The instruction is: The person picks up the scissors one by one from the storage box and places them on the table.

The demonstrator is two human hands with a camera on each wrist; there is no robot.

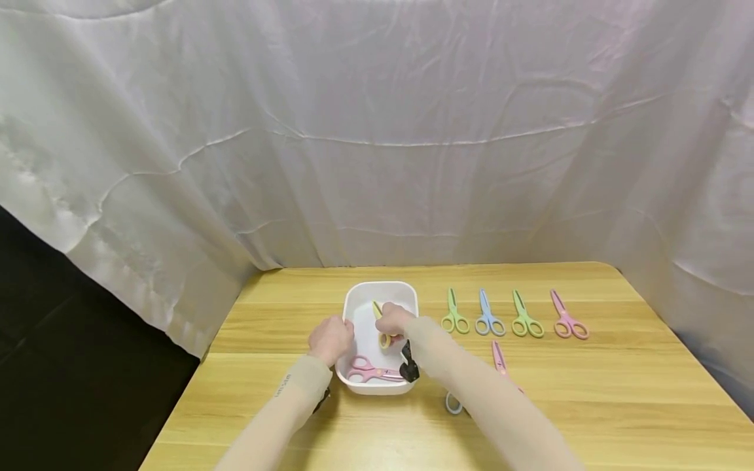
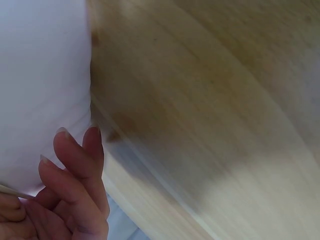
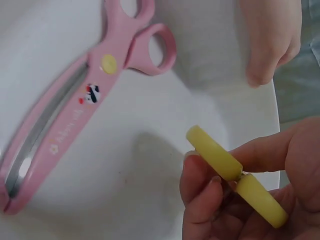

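A white plastic tub (image 1: pixel 379 286) stands on the table. My left hand (image 1: pixel 332 339) grips its left rim, fingers against the outer wall and thumb over the edge. Inside the tub's outline, my right hand (image 1: pixel 396 320) holds a pair of yellow scissors (image 1: pixel 385 341) by the handle area, blades pointing away from me. The right wrist view shows the yellow handle loops (image 3: pixel 215 152) edge-on between thumb and fingers. Pink scissors (image 3: pixel 75 120) lie flat on the tub's floor at the near end, loops to the left, with their tip end behind the right wrist strap in the head view.
Right of the tub, green scissors (image 1: pixel 452 302), blue scissors (image 1: pixel 485 306), more green scissors (image 1: pixel 520 306) and pink scissors (image 1: pixel 561 307) lie in a row. Nearer, my right forearm partly covers pink scissors (image 1: pixel 499 358) and a pale blue handle loop (image 1: pixel 448 401). A grey curtain (image 1: pixel 412 190) hangs behind.
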